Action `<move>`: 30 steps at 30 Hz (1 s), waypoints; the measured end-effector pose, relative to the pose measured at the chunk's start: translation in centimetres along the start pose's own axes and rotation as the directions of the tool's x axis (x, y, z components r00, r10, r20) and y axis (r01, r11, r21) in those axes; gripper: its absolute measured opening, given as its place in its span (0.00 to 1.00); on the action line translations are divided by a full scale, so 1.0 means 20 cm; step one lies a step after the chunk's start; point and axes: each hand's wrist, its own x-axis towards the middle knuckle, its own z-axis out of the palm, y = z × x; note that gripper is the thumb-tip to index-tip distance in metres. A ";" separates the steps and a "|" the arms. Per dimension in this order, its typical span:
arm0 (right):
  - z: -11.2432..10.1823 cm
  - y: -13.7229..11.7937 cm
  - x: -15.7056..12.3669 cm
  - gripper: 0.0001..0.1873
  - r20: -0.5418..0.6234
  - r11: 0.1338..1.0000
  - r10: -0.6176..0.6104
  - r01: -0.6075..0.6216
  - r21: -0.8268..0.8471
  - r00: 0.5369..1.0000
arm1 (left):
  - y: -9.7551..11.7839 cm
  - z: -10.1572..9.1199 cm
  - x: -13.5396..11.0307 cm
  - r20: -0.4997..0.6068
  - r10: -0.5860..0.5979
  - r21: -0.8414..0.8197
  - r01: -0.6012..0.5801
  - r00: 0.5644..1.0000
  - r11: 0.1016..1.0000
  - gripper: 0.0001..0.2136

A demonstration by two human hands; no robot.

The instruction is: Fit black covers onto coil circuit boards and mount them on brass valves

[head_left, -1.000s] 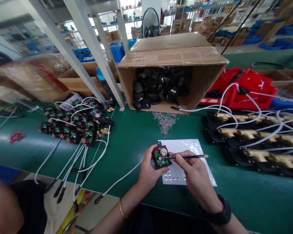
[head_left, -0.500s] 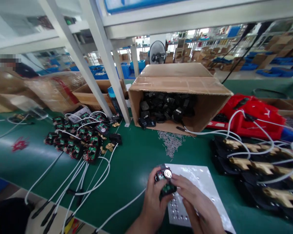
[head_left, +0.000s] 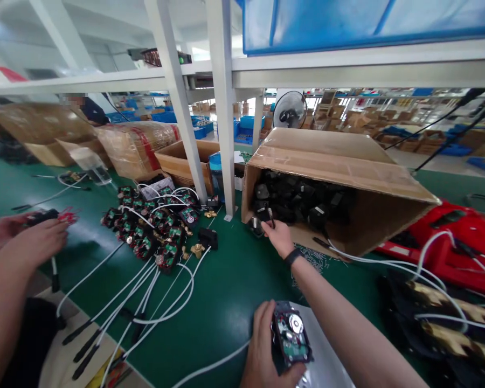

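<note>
My left hand [head_left: 262, 350] is closed round an open black housing [head_left: 293, 337] with a green circuit board and a round silver disc inside, held above a pale sheet [head_left: 327, 350]. A white cable [head_left: 214, 369] lies to the left of that hand. My right hand [head_left: 278, 238], with a dark band on its wrist, is stretched out to the mouth of a cardboard box [head_left: 347, 148]. Its fingers pinch at a black plastic cover [head_left: 257, 226] at the box's front left edge; their exact hold is partly hidden. More black covers [head_left: 307, 199] fill the box.
Small screws [head_left: 313, 264] lie before the box. Several open housings [head_left: 145, 231] with white cables are grouped left of centre. At the far left, a co-worker's hands [head_left: 36, 242] hold a black part with red wires. Black units with brass fittings [head_left: 448, 302] and a red bin [head_left: 452, 237] stand right.
My right hand has left the housing and moved forward to the box. My left hand keeps the housing. The view has swung left and up, bringing a co-worker's hands in.
</note>
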 end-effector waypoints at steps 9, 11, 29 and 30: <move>-0.55 0.60 -1.02 0.19 -0.117 0.990 -0.009 -0.008 -0.141 0.993 | 0.11 -0.05 0.04 0.076 -0.172 -0.149 0.182 0.982 0.972 0.32; -0.59 0.67 -1.24 0.16 -0.111 0.927 -0.129 0.080 -0.367 0.985 | 0.10 -0.05 0.03 0.107 -0.191 -0.185 0.208 0.976 0.960 0.32; -0.45 0.35 -1.24 0.25 0.410 0.406 0.365 -0.540 0.737 0.836 | 0.40 -0.14 0.00 0.278 0.044 0.285 -0.126 0.960 0.950 0.33; -0.43 0.34 -1.24 0.24 0.424 0.333 0.351 -0.534 0.777 0.835 | 0.42 -0.14 -0.01 0.304 0.058 0.336 -0.164 0.951 0.928 0.34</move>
